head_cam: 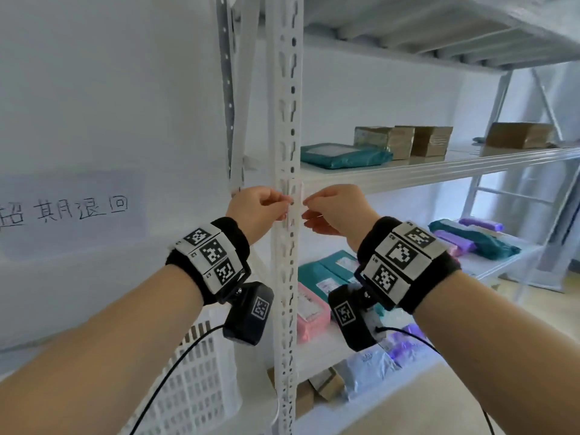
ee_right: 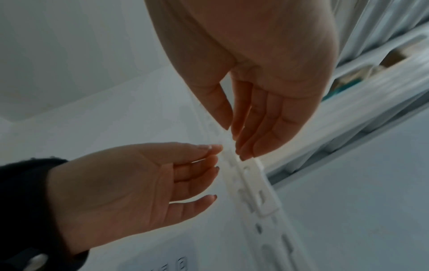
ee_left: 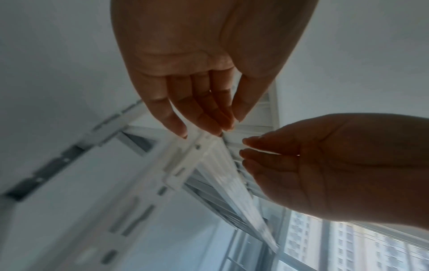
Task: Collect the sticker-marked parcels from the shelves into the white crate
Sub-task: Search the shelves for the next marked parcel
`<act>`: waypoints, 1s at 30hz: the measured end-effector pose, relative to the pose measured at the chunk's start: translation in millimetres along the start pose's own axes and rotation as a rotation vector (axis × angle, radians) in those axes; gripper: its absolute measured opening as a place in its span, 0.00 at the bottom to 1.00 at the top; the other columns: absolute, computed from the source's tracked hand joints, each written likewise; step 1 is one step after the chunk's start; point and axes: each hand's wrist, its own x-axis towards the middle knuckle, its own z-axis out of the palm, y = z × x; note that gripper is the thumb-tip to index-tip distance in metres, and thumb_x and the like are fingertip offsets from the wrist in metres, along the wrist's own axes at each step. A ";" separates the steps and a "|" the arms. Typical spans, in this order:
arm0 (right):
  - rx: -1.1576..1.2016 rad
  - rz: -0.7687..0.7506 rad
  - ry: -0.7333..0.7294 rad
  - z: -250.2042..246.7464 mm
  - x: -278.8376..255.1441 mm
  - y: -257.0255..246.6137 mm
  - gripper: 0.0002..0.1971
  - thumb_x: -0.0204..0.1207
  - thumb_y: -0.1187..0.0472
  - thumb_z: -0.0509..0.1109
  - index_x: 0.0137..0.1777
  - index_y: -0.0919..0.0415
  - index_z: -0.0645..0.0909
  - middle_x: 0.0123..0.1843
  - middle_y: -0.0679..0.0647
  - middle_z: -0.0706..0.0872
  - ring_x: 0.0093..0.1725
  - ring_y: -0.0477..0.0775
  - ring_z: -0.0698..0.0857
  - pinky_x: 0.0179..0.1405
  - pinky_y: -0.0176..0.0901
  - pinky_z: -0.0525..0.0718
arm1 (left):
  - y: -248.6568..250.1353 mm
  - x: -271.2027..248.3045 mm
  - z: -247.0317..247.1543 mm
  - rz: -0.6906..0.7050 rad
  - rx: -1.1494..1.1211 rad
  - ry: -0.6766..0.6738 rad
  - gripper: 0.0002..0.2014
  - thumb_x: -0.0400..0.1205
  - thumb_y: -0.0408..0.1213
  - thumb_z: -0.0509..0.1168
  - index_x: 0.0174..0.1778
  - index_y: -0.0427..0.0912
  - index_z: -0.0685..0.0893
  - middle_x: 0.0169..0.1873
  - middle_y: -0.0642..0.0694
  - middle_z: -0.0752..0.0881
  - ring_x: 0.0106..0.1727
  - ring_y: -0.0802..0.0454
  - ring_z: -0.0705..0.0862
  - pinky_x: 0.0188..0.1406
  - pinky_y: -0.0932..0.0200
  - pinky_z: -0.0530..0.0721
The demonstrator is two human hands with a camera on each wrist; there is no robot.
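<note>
Both hands are raised to the white slotted shelf post (head_cam: pixel 288 146), at the level of the middle shelf. My left hand (head_cam: pixel 282 205) touches the post from the left with near-straight fingers (ee_left: pixel 206 126). My right hand (head_cam: pixel 309 205) meets it from the right, fingertips (ee_right: pixel 241 146) on the post. Neither hand holds a parcel. A teal parcel (head_cam: pixel 343 156) and taped cardboard boxes (head_cam: pixel 405 141) lie on the middle shelf. Teal and pink parcels (head_cam: pixel 312 312) lie one shelf lower. The white crate (head_cam: pixel 194 384) stands lower left of the post. No marking stickers can be made out.
A further cardboard box (head_cam: pixel 518 135) sits far right on the middle shelf, and purple and teal bags (head_cam: pixel 470 238) lie on the lower shelf's right. A handwritten paper sign (head_cam: pixel 72 211) hangs on the left wall. A stepladder (head_cam: pixel 514 189) stands behind the shelves.
</note>
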 end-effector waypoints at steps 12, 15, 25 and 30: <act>0.017 0.091 0.453 -138.6 -16.6 21.4 0.05 0.78 0.69 0.66 0.50 0.68 0.82 0.33 0.59 0.85 0.29 0.52 0.84 0.33 0.38 0.86 | 60.9 18.5 125.7 0.186 -0.192 -0.335 0.07 0.82 0.32 0.64 0.51 0.42 0.85 0.44 0.48 0.87 0.40 0.61 0.84 0.33 0.77 0.79; 0.018 0.112 0.520 -168.0 -13.1 29.7 0.06 0.79 0.69 0.66 0.52 0.68 0.82 0.35 0.60 0.86 0.30 0.51 0.84 0.37 0.40 0.86 | 77.0 29.1 156.2 0.216 -0.219 -0.370 0.07 0.82 0.32 0.63 0.52 0.42 0.86 0.45 0.48 0.87 0.41 0.58 0.84 0.35 0.76 0.79; -0.064 0.073 0.629 -299.1 46.4 66.6 0.09 0.79 0.69 0.63 0.54 0.72 0.83 0.38 0.61 0.86 0.31 0.53 0.84 0.40 0.42 0.86 | 134.9 104.0 294.4 0.265 -0.270 -0.443 0.08 0.82 0.33 0.63 0.53 0.42 0.86 0.44 0.51 0.85 0.46 0.58 0.84 0.41 0.72 0.80; -0.106 0.036 0.632 -376.3 95.3 70.6 0.07 0.79 0.69 0.65 0.52 0.70 0.83 0.36 0.59 0.86 0.33 0.53 0.85 0.42 0.43 0.87 | 160.2 147.9 373.0 0.267 -0.273 -0.437 0.07 0.82 0.33 0.63 0.52 0.42 0.86 0.39 0.53 0.85 0.42 0.58 0.84 0.43 0.69 0.81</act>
